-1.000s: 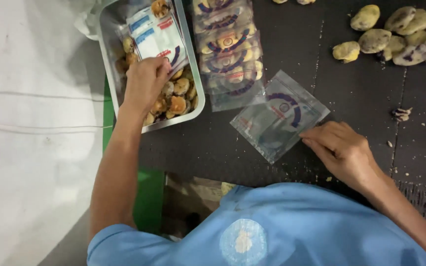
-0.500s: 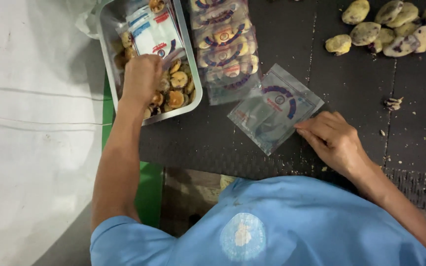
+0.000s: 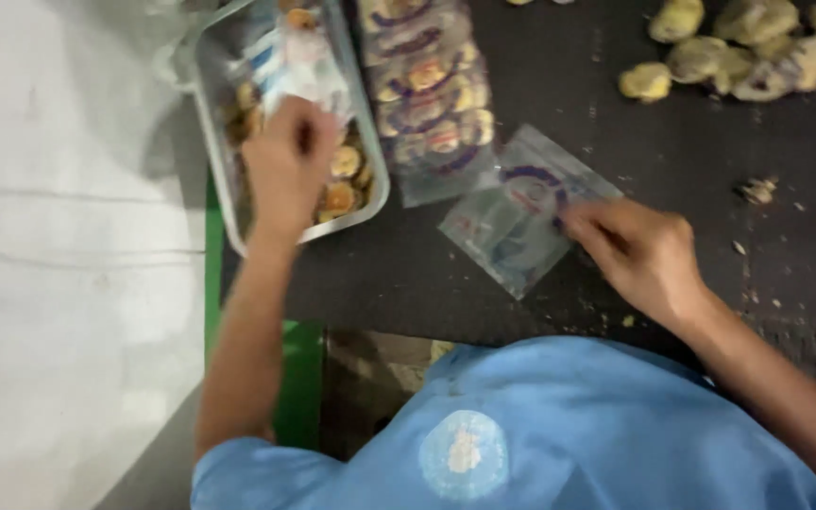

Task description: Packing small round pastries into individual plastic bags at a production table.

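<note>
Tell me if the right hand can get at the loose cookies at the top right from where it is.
Probably yes. The right hand rests on the clear bag, and only bare dark surface with crumbs lies between it and the loose cookies.

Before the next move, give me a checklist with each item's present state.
1. Left hand is over the metal tray, on the round pastries: ok.
2. Left hand has a pastry in its grip: cannot tell, the picture is blurred.
3. Right hand has its fingers on the edge of the clear empty pouch: ok.
4. Pouch mouth is open: cannot tell.
5. Pouch lies flat on the dark belt, apart from the row of filled packs: not ok, it touches or overlaps the last pack.
6. Loose pastries at the far right lie apart from the pouch: ok.
</note>
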